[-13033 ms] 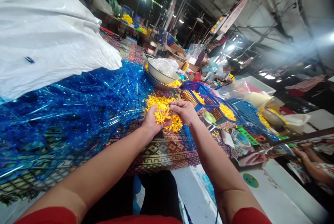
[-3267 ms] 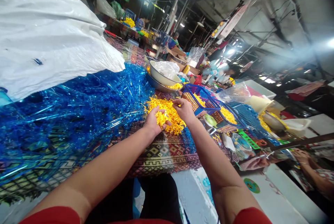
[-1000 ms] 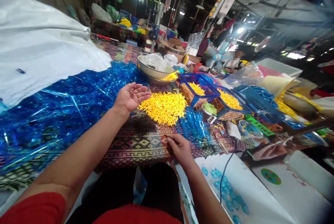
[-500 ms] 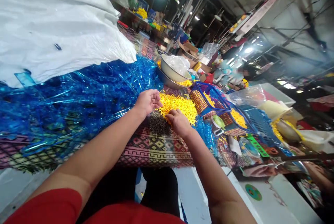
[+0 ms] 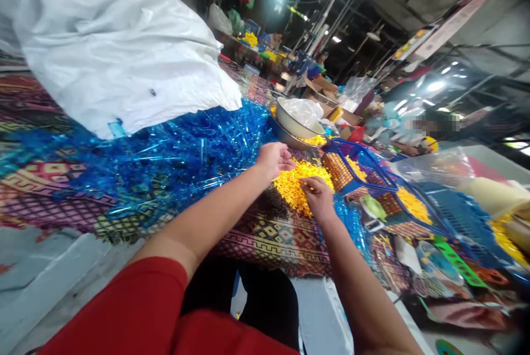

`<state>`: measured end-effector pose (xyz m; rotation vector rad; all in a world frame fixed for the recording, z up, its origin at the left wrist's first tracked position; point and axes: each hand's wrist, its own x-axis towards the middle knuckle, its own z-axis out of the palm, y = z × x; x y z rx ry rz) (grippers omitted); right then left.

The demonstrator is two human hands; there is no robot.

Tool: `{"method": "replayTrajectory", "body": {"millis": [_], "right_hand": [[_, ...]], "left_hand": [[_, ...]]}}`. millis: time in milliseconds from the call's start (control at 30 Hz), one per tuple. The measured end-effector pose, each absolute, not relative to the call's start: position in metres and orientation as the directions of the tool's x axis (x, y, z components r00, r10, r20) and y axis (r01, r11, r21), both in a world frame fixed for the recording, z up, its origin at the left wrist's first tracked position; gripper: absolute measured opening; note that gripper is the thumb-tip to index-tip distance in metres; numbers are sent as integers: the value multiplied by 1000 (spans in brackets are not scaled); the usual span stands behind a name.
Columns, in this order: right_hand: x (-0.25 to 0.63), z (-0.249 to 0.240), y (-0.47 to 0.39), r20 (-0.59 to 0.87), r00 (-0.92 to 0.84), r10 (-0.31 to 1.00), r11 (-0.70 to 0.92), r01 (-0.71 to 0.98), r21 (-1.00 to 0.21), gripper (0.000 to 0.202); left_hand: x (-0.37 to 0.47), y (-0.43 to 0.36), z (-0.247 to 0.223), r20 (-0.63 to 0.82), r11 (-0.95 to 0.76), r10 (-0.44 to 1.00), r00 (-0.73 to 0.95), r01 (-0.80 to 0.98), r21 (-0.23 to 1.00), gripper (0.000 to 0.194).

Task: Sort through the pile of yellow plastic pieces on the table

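Observation:
A heap of small yellow plastic pieces (image 5: 296,192) lies on the patterned mat in front of me. My left hand (image 5: 275,160) hovers at its far left side, fingers curled inward; anything inside them is hidden. Over the heap's right part, my right hand (image 5: 319,196) has thumb and fingertips pinched together, on something too small to make out. Beside the yellow heap, on the near left, is a pile of tiny dark pieces (image 5: 273,203). Clear blue plastic pieces (image 5: 186,150) spread widely to the left, and another batch of blue pieces (image 5: 351,225) lies right of my right hand.
A large white sack (image 5: 136,62) covers the far left. Stacked bowls (image 5: 290,131) stand behind the heap. Blue-rimmed baskets (image 5: 360,164) with yellow pieces and a green-topped cup (image 5: 374,208) are on the right. The patterned mat (image 5: 265,236) ends near my knees.
The view has swung left, so everything sits further right in the picture. My right hand appears slightly lifted, its fingertips pinched; my left hand keeps its curled shape near the heap.

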<state>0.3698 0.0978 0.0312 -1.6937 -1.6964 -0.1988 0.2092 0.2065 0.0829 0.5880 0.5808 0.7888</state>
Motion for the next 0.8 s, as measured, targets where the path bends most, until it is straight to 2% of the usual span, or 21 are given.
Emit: {"method": "replayTrajectory", "body": {"millis": [67,133,233,300,333,400,500,600,700,800], "right_hand": [[361,38,94,682,198,704,157,893,-422,16],[347,49,87,749,212,628,200,886,-419,16],[324,66,78,705,32,708,309,884,-350,18],[316,73,75,616,-75,784,355,868,-346,23],[316,74,74,596,-73,799,347,866,-359,27],[326,74,75,615,29,788,276,876,-395,29],[350,65,82,601,133,788,158,901,-405,24],[363,53,94,484,50,874,110,949,-295,21],[357,49,110,330,-92,940,132,986,-101,22],[341,52,128,143,-190,971,179,980,90,23]], "left_hand": [[218,183,85,-351,604,770,533,-430,671,3],[223,160,83,-410,653,732,544,-387,651,9],[222,141,78,-429,799,568,703,-343,495,24],[216,142,74,-371,842,519,770,-384,379,22],[211,146,72,-358,833,538,763,-416,365,16],[202,159,68,-352,790,596,722,-447,420,2],[189,184,63,-263,567,817,514,-628,534,6],[180,204,68,-181,400,913,366,-715,573,13],[179,213,78,-97,340,929,356,-721,604,19],[181,217,79,-96,345,925,368,-706,618,17]]}}
